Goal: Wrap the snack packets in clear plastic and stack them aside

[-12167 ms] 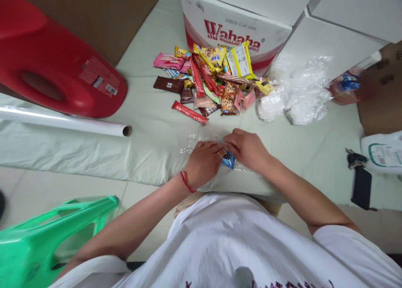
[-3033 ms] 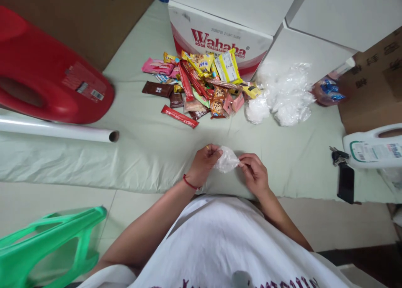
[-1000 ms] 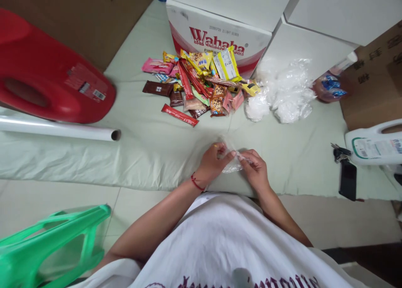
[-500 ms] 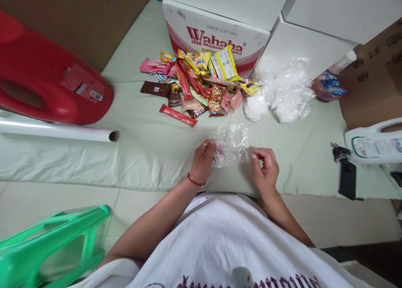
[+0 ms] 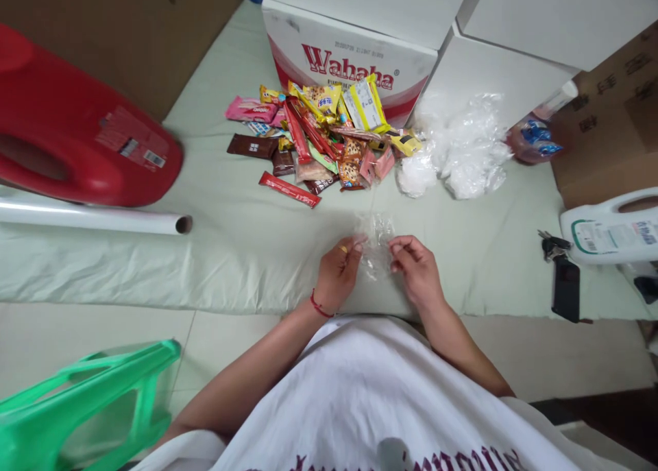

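A clear, crinkled plastic bag (image 5: 378, 245) hangs between my two hands, low over the front of the cloth-covered surface. My left hand (image 5: 339, 272) pinches its left edge between thumb and fingers. On the opposite side, my right hand (image 5: 415, 269) has thumb and fingertips closed on the bag's right edge. Beyond the hands lies a heap of wrapped snacks, among them a red stick packet (image 5: 289, 188), a brown packet (image 5: 251, 146) and a yellow packet (image 5: 366, 104). To the right of the heap is a pile of crumpled clear plastic bags (image 5: 470, 149).
A white carton (image 5: 354, 46) stands behind the snacks. At the left are a big red jug (image 5: 87, 135) and a white roll (image 5: 92, 217). A white bottle (image 5: 611, 231), keys (image 5: 552, 245) and a black phone (image 5: 566, 289) lie right. A green stool (image 5: 92, 395) stands lower left.
My right hand has moved left, and its fingers have closed on the bag's right edge. The bag is bunched narrower between my hands. My left hand has shifted slightly right.
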`<state>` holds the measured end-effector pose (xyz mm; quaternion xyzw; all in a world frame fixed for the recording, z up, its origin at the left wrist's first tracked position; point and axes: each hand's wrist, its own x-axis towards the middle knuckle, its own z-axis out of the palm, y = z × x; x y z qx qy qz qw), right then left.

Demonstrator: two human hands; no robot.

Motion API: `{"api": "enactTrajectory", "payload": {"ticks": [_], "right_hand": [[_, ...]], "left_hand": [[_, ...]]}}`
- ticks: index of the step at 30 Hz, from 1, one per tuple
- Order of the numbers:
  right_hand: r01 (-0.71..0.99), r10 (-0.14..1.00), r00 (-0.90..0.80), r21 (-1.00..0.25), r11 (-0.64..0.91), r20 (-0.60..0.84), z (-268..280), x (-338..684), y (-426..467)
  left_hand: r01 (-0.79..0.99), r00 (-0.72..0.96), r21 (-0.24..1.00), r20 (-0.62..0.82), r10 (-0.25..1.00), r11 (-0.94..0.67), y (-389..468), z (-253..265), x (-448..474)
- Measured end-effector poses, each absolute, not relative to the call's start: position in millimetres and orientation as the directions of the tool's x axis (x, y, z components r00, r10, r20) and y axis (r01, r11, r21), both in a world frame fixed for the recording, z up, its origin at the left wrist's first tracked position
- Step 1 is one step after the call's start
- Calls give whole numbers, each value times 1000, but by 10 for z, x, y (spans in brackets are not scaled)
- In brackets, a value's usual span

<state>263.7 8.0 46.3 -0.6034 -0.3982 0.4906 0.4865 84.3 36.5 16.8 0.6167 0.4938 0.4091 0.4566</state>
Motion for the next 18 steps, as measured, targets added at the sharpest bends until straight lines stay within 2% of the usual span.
{"api": "enactTrajectory", "payload": {"ticks": [2,4,7,10,13,18], "right_hand": [[-160,921,187,-936,-314,-341,587,2656,147],[-231,909,136,-905,-358,-395,702,2641,191],[-230,914,76,-899,-373,-399,814,2579,202],[-157,924,125,-926,-342,-363,856,2548,181],[-173,923,188,-936,-306,-336,856,2589,162],[-241,896,250,-920,-310,-367,808,2655,111]], "left_hand": [[332,227,897,224,948,-291,335,160,844],[410,292,780,379,878,-473,315,136,864],[501,387,539,560,732,-677,301,104,904],[535,441,376,639,630,-757,304,113,934],[533,430,376,652,625,-758,310,148,954],[471,320,560,612,723,-682,265,194,1011]]}}
